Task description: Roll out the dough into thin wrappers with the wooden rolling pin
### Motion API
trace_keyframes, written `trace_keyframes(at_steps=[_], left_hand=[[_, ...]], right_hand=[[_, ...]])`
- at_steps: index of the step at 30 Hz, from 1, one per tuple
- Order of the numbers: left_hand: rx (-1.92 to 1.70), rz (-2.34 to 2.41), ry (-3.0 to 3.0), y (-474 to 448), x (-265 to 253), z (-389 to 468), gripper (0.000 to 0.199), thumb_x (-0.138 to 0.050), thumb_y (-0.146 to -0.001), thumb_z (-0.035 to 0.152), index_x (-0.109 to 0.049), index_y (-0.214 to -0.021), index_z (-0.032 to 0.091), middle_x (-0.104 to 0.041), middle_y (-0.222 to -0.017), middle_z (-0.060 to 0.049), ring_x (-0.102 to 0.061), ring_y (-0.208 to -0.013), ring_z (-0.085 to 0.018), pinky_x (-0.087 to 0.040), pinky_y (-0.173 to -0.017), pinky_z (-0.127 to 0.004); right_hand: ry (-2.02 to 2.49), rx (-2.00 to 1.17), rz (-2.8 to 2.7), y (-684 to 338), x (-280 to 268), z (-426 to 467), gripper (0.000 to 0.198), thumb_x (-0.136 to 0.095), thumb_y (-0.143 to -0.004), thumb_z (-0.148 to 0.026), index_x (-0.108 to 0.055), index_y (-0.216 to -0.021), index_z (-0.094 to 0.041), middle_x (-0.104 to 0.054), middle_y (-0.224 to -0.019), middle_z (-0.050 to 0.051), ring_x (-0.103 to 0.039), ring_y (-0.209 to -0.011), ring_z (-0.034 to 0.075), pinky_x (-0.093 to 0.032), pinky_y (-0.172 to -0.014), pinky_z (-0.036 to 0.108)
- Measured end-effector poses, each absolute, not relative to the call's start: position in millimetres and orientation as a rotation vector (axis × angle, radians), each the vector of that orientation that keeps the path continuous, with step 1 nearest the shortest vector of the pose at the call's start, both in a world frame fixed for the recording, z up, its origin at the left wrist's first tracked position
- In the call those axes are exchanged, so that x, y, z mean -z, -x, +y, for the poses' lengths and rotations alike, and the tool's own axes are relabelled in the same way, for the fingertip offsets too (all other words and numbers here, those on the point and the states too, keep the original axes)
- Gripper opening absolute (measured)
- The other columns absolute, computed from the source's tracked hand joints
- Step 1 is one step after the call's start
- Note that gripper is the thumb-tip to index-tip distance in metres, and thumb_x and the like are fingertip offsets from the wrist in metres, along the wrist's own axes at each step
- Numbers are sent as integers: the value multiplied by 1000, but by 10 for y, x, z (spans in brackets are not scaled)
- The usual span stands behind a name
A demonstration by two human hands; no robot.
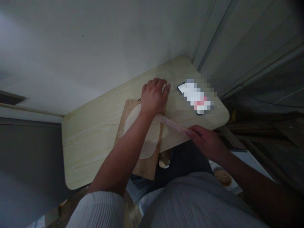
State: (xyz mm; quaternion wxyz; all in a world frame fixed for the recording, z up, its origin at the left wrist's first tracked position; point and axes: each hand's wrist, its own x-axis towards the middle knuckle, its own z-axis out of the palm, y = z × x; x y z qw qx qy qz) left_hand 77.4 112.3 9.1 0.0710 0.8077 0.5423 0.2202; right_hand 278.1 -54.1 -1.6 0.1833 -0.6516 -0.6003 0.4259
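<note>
A thin, pale sheet of rolled dough lies flat on a wooden board. My left hand is over the board's far right corner, palm down, with bent fingers and the thumb apart from the palm. Whether its fingertips touch the board or the dough is hidden. In my right hand is one end of a slim, floury rolling pin. The pin slants across the board's right edge, and its far end disappears beneath my left wrist.
The light wood-grain table stands against a pale wall. A phone, its screen blurred out, lies on the table's right part. Below on the right, a round, holed brown item sits on a white surface. The board's near end overhangs the table edge.
</note>
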Motion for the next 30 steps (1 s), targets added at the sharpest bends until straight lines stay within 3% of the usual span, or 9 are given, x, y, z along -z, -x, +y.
trace_keyframes(at_steps=[6,13,20,25,30], left_hand=[[-729,1611,-2457,-889,-70,1242,50,-25,-105,52,-64,-115,23,-66,-124,-11,-55,-125,-27,-36,-107,-44],[-849,1581,-2497,-839,-252,1217,40,-32,-106,40,-66,-109,20,-69,-115,-11,-59,-114,-24,-42,-101,-39],[-846,1637,-2403,-188,-411,351,38,-35,-105,42,-61,-121,20,-65,-127,-11,-56,-123,-22,-43,-108,-40],[-561,1643,-2489,217,-212,-317,43,-38,-104,41,-49,-141,22,-51,-151,-12,-42,-143,-27,-32,-118,-53],[-445,1760,-2512,198,-22,-445,47,-34,-105,39,-43,-149,27,-46,-156,-8,-33,-149,-29,-24,-121,-58]], right_hand=[[1814,-1212,-1649,-2793,-4,-449,51,-40,-96,-62,-59,-70,-22,-58,-53,0,-56,-52,16,-40,-53,28],[1714,-1444,-1592,-2791,-53,-444,48,-47,-91,-65,-57,-75,-21,-52,-51,-5,-48,-42,12,-35,-45,25],[1530,-1359,-1688,-2525,-96,-784,46,-45,-95,-60,-53,-71,-21,-51,-57,-4,-48,-54,12,-35,-52,25],[1466,-1377,-1788,-2276,-11,-1096,48,-40,-98,-60,-61,-81,-19,-60,-65,-1,-54,-61,14,-36,-56,26],[1572,-1331,-1869,-2233,-6,-1178,44,-49,-96,-58,-67,-92,-19,-66,-68,2,-59,-60,16,-35,-55,27]])
